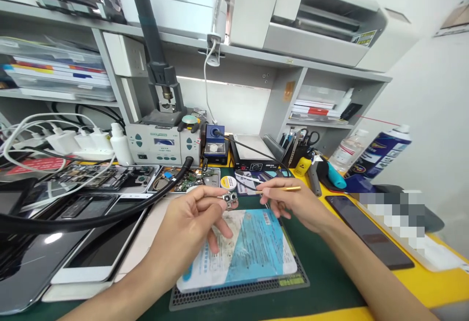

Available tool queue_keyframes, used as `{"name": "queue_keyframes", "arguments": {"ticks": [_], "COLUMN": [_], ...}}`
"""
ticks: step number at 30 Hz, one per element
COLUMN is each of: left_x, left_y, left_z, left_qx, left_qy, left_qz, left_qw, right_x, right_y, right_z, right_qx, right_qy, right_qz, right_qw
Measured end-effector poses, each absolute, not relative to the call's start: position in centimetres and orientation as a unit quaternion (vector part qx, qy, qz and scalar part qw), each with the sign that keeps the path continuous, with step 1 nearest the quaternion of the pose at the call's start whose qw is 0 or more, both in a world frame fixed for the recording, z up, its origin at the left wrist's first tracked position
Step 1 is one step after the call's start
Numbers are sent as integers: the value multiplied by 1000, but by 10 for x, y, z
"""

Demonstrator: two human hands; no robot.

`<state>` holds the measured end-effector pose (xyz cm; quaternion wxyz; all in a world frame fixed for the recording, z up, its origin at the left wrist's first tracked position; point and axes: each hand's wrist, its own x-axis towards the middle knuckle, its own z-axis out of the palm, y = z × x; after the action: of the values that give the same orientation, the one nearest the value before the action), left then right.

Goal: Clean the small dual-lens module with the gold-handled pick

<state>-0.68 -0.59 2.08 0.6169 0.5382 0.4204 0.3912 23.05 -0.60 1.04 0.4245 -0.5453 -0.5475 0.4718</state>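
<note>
Between the thumb and fingers of my left hand (192, 221) is a small camera module (230, 198) with two dark lenses facing toward me. My right hand (291, 201) pinches a thin gold-coloured tool (280, 188), held nearly level to the right of the module and apart from it. Both hands are raised above a worn blue and white pad (252, 247), which lies on a dark perforated mat (238, 295) on the green work surface.
Phones (98, 243) and an opened device (120, 178) lie at the left, under a thick black hose (146, 208). A rework station (163, 144) stands behind. At the right are a dark phone (368, 230), a spray can (381, 151) and a bottle (348, 150).
</note>
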Motion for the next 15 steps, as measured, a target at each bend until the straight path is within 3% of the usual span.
{"name": "queue_keyframes", "arguments": {"ticks": [15], "left_x": [-8], "left_y": [-1], "left_z": [12], "left_qx": [540], "left_qy": [391], "left_qz": [404], "left_qw": [627], "right_x": [208], "right_y": [23], "right_z": [6], "right_qx": [-547], "right_qy": [-582], "right_qz": [456], "right_qw": [392]}}
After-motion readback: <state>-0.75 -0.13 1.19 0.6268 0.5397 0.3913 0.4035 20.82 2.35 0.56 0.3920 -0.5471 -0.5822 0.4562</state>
